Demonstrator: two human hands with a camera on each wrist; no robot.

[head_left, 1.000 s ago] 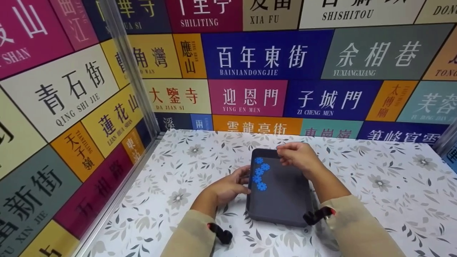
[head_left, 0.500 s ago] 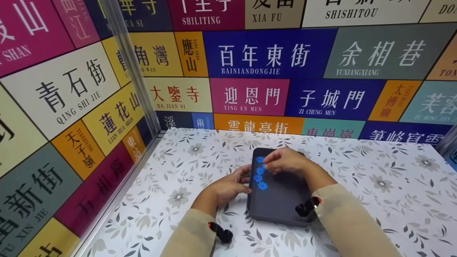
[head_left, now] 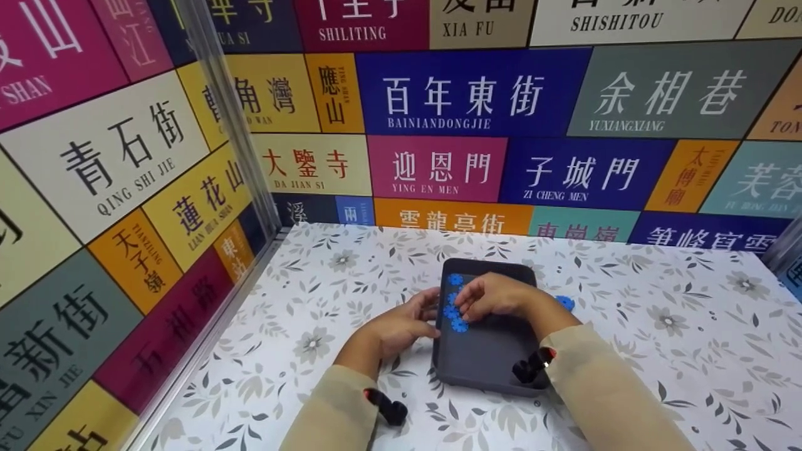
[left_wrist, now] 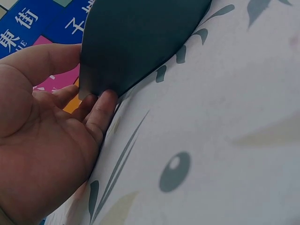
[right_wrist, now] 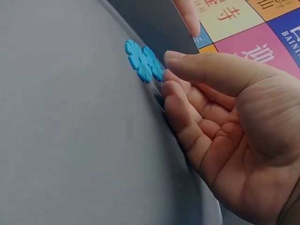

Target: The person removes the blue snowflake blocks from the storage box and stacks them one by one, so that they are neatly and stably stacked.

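A shallow dark grey tray (head_left: 495, 351) lies on the table, with blue notched flower-shaped discs (head_left: 459, 325) along its left side. Against the tray's left wall rests my left hand (head_left: 398, 331); the left wrist view has its thumb and fingertips touching the tray's outside. My right hand (head_left: 498, 295) reaches over the tray from the right, palm sideways, fingers bent. In the right wrist view, its fingertips (right_wrist: 169, 77) lie right at the edge of one of two blue discs (right_wrist: 139, 61), and no disc shows between thumb and fingers. That hand hides part of the disc row.
Another blue disc (head_left: 564, 302) lies outside the tray on the right, partly behind the right wrist. The flower-patterned table (head_left: 626, 313) meets colourful sign-covered walls (head_left: 438, 169) at the back and left.
The right hand has moved from the tray's far right corner leftward and nearer along the disc row. A disc right of the tray has come into sight. The left hand stays put.
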